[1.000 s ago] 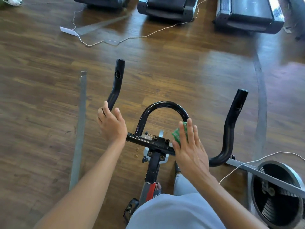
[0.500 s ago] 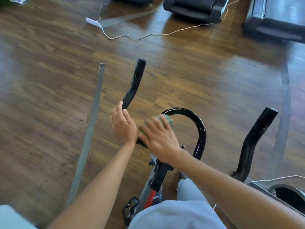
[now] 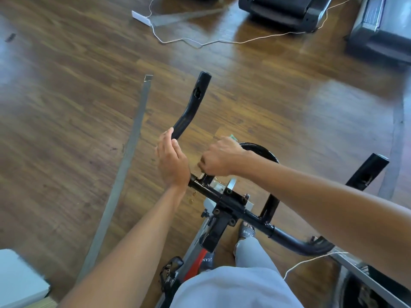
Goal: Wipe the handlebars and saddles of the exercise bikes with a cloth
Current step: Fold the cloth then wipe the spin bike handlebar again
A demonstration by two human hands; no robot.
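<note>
Left hand [image 3: 172, 160] gripped the left horn of the black handlebars [image 3: 226, 202] at its bend, thumb up along the tube. Right hand [image 3: 219, 158] reached across the centre, fingers curled down around the left leg of the handlebar loop, close beside the left hand. Green cloth [image 3: 233, 137] lay bunched under the right hand; only a small corner showed past the knuckles. Right horn stood free, well apart from both hands. Bike stood on a wooden floor [image 3: 66, 130]. A grey strip [image 3: 124, 165] lay on the floor left of the bike, a white cable [image 3: 200, 44] beyond it, and treadmills [image 3: 287, 10] along the far edge.
</note>
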